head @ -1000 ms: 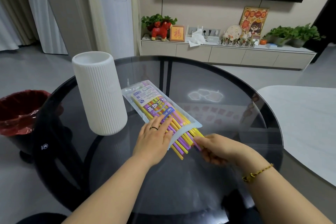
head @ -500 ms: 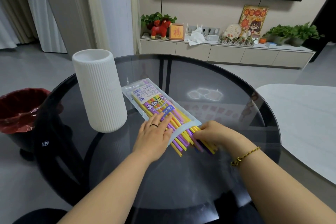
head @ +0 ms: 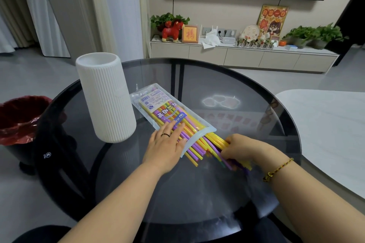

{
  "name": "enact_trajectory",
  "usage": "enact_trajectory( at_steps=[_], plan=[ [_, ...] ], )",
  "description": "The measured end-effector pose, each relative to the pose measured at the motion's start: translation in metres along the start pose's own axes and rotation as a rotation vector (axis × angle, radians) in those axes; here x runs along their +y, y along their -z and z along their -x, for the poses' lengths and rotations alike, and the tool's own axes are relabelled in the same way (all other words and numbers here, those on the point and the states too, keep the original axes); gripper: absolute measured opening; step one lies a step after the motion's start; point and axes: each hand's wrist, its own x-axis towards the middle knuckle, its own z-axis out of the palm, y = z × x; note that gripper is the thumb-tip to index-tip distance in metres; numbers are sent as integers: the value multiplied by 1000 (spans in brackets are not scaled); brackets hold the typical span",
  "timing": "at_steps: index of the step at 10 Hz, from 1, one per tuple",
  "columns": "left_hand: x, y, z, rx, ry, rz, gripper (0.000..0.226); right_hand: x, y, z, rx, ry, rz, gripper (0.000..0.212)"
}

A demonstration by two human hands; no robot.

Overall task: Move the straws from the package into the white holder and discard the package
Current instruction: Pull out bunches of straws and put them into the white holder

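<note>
A clear plastic package (head: 158,104) of yellow and purple straws (head: 209,144) lies on the round dark glass table (head: 217,77), its open end toward me. My left hand (head: 166,144) lies flat on the package's near end, fingers spread, pressing it down. My right hand (head: 243,150) is closed around a bunch of straws sticking out of the opening. A tall ribbed white holder (head: 106,96) stands upright just left of the package; I see no straws at its rim.
A dark bin with a red liner (head: 17,120) stands on the floor to the left of the table. A white table (head: 333,132) sits close on the right. A low cabinet (head: 243,55) with plants and ornaments lines the far wall.
My right hand has closed on the straw ends and drawn a bunch further out of the package, toward me and to the right. My left hand stays pressed on the package.
</note>
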Motion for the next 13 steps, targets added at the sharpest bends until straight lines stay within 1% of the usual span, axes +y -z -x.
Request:
enact_trajectory(
  at_steps=[1,2,3,4,5,6,7,9,11,13],
  plan=[
    [0,0,0,-3,3,-4,50,1,3,-4,-29,27,-100,8],
    [0,-1,-1,-1,1,-5,50,9,8,-5,-106,28,-313,16],
    [0,-1,-1,-7,4,-18,50,10,8,-4,-169,45,-390,21],
    [-1,-1,-2,-12,4,-22,50,5,5,-2,-138,64,-236,13],
    [-2,-3,-2,-6,1,-24,50,4,4,4,-96,47,-160,7],
    [-2,-3,-3,-7,2,-33,51,9,4,11,-72,43,-121,13],
    [-2,-4,-4,-7,2,-43,51,13,5,18,-68,74,-77,12],
    [2,1,-4,-69,24,-54,51,27,14,39,-19,59,13,18],
    [7,12,-10,-132,53,-123,52,47,23,58,9,6,72,18],
    [11,24,-14,-174,96,-178,53,72,37,84,39,-10,98,13]
  ],
)
